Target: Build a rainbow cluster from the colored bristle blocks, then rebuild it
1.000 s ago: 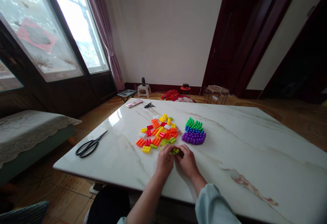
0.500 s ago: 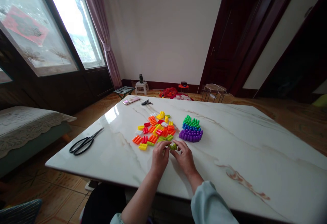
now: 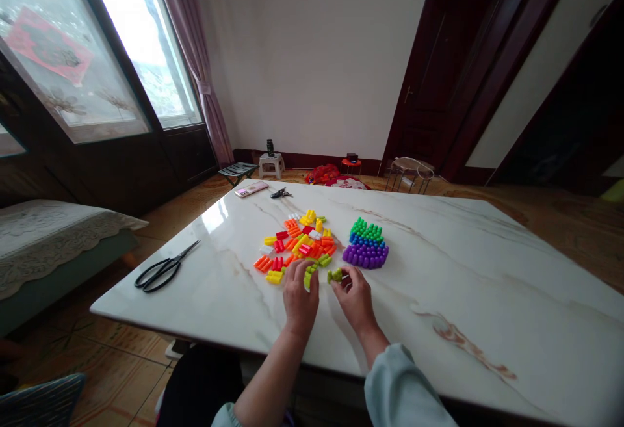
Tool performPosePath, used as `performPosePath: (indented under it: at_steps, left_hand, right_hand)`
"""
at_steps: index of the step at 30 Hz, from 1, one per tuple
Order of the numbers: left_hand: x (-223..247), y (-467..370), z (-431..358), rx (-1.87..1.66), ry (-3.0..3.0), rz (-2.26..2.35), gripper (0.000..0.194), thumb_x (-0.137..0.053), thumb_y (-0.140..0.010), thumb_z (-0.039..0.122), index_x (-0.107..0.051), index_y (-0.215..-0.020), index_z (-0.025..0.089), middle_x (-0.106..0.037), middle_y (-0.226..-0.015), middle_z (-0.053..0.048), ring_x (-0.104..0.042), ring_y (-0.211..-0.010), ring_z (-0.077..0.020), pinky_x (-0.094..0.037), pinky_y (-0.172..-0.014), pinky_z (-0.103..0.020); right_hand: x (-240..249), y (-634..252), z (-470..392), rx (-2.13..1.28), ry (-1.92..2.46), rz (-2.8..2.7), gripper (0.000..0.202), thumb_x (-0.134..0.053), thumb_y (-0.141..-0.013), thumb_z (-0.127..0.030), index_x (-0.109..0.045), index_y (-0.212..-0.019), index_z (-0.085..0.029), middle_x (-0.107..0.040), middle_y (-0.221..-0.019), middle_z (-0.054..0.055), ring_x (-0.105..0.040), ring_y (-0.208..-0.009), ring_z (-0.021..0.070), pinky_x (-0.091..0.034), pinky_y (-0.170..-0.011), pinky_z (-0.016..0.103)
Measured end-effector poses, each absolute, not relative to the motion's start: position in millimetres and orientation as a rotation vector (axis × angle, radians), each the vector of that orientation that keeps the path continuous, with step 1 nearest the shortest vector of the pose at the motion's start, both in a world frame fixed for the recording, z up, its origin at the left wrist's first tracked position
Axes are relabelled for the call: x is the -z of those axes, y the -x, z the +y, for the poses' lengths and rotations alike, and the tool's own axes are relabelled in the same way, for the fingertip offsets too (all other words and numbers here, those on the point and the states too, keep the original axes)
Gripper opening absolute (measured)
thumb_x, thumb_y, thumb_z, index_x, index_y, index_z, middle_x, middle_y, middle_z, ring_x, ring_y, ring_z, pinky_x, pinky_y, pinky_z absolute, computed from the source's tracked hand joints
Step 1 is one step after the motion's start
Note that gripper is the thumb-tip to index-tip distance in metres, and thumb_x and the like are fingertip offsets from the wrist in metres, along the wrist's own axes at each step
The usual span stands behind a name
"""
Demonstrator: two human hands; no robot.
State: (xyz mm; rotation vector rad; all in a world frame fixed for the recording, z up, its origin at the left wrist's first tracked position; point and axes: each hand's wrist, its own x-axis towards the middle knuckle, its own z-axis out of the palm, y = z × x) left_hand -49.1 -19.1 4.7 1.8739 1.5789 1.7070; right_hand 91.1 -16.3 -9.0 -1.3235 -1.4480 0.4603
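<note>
My right hand (image 3: 355,296) pinches a small cluster of lime-green plastic toy blocks (image 3: 334,275) between thumb and fingers, just above the table. To its left, my left hand (image 3: 299,300) is at the near edge of a loose pile, its thumb and fingers closed around another lime-green block (image 3: 308,277); part of that block is hidden by the fingers. The pile holds orange blocks (image 3: 264,264), yellow blocks (image 3: 274,277), red blocks (image 3: 277,263) and a few whitish ones. Beyond my right hand stands a joined group of purple blocks (image 3: 365,257), blue blocks (image 3: 369,242) and green blocks (image 3: 366,229).
Black-handled scissors (image 3: 166,270) lie on the left of the marble-patterned table (image 3: 463,271). At the far edge are a pink phone (image 3: 251,189) and dark pliers-like cutters (image 3: 281,193). Stools, including a white one (image 3: 272,165), stand on the floor beyond.
My hands, close together around lime-green blocks before, have moved apart. The left went slightly left onto a lime-green block by the pile; the right keeps its cluster.
</note>
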Motion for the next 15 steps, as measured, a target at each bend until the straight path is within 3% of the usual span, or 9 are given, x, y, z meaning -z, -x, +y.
performPosePath:
  at_steps: [3, 9, 15]
  left_hand:
    - [-6, 54, -20, -1.72, -1.922, 1.674, 0.024, -0.054, -0.083, 0.016, -0.059, -0.105, 0.021, -0.06, -0.104, -0.008, -0.055, -0.104, -0.0249, -0.047, -0.091, -0.042]
    - [6, 49, -16, -1.223, -2.303, 1.641, 0.029, -0.066, -0.072, 0.018, -0.068, -0.1, 0.026, -0.061, -0.119, -0.008, -0.048, -0.118, -0.0333, -0.043, -0.096, -0.051]
    - [22, 45, -4, -1.224, -2.232, 1.755, 0.041, -0.058, -0.076, 0.012, -0.064, -0.115, 0.02, -0.051, -0.136, -0.012, -0.039, -0.131, -0.0349, -0.039, -0.105, -0.052]
  right_hand:
    - [11, -93, -15, -0.474, 1.371, -1.323, 0.032, -0.061, -0.075, -0.03, -0.057, -0.104, -0.016, -0.065, -0.087, 0.006, -0.058, -0.064, 0.0151, -0.051, -0.062, 0.028]
    - [10, -92, -15, -0.481, 1.361, -1.315, 0.039, -0.059, -0.075, -0.029, -0.056, -0.112, -0.016, -0.066, -0.091, 0.008, -0.06, -0.066, 0.0158, -0.053, -0.065, 0.029]
    - [10, -103, -12, -0.47, 1.44, -1.35, 0.028, -0.059, -0.068, -0.03, -0.06, -0.093, -0.017, -0.068, -0.084, 0.008, -0.06, -0.063, 0.017, -0.051, -0.062, 0.029]
